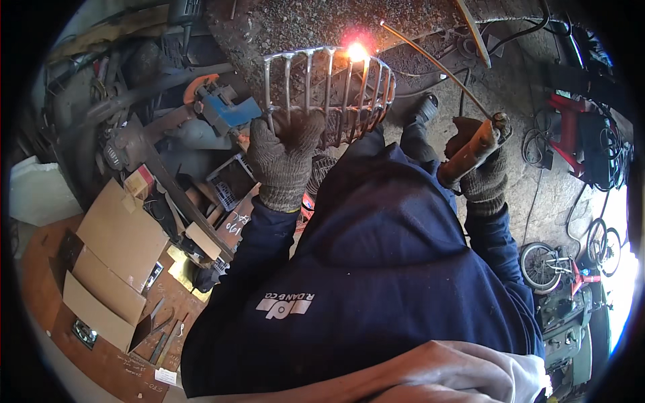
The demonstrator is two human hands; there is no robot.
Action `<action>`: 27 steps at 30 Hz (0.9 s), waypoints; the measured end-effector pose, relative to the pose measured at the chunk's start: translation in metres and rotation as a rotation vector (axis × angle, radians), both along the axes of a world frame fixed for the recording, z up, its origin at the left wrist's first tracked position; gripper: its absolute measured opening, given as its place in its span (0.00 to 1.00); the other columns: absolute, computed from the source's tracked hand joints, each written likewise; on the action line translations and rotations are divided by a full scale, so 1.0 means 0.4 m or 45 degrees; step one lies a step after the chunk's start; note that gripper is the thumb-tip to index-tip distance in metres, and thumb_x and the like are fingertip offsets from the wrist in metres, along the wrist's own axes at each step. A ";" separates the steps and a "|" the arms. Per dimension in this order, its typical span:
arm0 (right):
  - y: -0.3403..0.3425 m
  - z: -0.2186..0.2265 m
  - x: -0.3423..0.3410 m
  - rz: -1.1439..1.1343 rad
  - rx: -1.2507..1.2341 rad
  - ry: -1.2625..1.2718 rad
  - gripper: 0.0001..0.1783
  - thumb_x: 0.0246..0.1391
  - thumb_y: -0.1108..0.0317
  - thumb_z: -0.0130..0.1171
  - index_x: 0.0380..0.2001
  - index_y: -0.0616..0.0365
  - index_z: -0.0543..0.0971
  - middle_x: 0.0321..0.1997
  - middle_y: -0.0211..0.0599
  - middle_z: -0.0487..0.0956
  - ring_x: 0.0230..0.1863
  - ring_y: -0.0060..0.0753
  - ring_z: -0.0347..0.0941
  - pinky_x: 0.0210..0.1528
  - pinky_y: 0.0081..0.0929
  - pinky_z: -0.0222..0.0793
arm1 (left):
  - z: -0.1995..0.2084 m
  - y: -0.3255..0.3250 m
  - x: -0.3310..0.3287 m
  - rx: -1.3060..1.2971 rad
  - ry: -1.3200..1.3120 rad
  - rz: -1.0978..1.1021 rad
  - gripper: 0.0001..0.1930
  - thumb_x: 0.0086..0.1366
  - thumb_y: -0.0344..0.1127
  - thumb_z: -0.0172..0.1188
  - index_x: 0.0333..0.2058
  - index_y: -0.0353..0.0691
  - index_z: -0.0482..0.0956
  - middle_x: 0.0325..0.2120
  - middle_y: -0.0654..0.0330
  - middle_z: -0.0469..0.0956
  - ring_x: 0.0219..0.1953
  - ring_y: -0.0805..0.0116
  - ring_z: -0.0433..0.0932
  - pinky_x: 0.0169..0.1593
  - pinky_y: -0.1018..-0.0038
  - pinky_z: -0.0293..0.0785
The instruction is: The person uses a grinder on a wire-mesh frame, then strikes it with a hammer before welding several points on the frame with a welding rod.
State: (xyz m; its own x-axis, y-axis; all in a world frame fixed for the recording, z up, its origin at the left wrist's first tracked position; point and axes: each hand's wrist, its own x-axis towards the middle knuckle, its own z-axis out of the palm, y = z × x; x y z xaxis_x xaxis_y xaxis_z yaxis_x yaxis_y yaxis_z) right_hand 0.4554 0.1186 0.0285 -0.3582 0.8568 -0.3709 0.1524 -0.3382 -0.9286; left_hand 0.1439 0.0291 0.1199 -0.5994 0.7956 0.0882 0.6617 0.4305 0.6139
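Note:
My left hand (282,158), in a grey knitted glove, is closed on the near left part of a curved metal grate (308,80) made of bent rods. On the grate's far rim a weld spot (357,52) glows bright orange-white. My right hand (487,178), gloved alike, grips a worn tan welding electrode holder (467,156). From its jaw a thin electrode (437,64) points up and to the left. The electrode's tip stands a little to the right of the glowing spot, apart from the rim. Some fingers of both hands are hidden.
A gritty work surface (269,20) lies beyond the grate. To the left are a blue-and-orange tool (228,107), a black crate (230,180) and cardboard (121,235) on a brown board (40,282). At right, cables (537,144) and a small bicycle (541,267) occupy the floor.

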 end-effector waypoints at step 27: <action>0.036 0.089 -0.040 0.451 0.041 -0.186 0.29 0.46 0.61 0.69 0.53 0.55 0.74 0.46 0.37 0.79 0.49 0.38 0.77 0.52 0.31 0.72 | -0.011 0.000 -0.006 0.017 -0.097 -0.059 0.23 0.49 0.38 0.78 0.33 0.37 0.70 0.25 0.63 0.75 0.28 0.74 0.75 0.32 0.74 0.72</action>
State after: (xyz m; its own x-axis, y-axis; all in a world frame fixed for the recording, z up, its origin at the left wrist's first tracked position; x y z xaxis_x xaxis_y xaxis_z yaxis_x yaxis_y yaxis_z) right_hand 0.4395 0.1330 0.0639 -0.5795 0.7017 -0.4145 0.3860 -0.2116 -0.8979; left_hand 0.1415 0.0290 0.1155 -0.5674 0.8217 0.0540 0.6317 0.3922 0.6687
